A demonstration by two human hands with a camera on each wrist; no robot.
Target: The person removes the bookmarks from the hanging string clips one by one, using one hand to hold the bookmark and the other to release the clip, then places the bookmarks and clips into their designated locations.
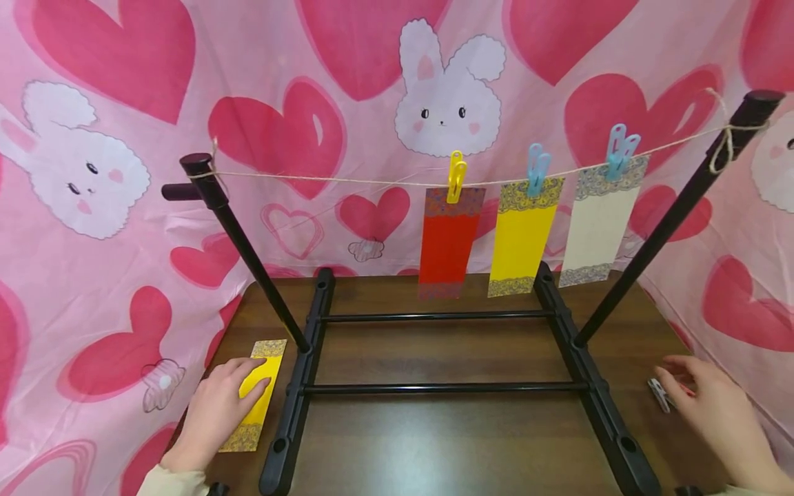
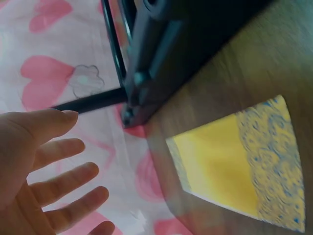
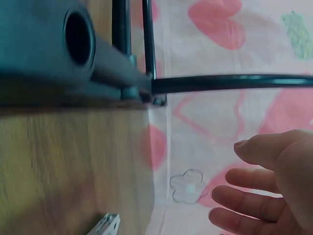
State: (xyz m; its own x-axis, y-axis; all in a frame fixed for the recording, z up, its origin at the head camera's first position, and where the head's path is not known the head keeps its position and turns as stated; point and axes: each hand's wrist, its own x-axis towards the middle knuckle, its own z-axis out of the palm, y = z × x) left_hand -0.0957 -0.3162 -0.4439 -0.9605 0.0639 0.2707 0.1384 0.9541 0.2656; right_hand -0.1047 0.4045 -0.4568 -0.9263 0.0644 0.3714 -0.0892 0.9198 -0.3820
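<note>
Your L hand [image 1: 216, 406] is relaxed, fingers spread & holding nothing, over the yellow card [image 1: 257, 410], lower left of the head frame. Your R hand [image 1: 713, 406] is loose too, apparently nothing gripped, just beside the pale grey clip [image 1: 659, 395], lower right; the red bit [image 1: 687, 388] behind those fingers might be another clip, hard to tell. Card looks light, thin, stiffish, prob. easy to crease: pinch a long edge or patterned end. It lies flat on the smooth wood table [image 1: 446, 441], so may slide. Black rack [image 1: 446, 388] stands mid-frame; pink cloth [image 1: 366, 41] walls back & sides.
</note>
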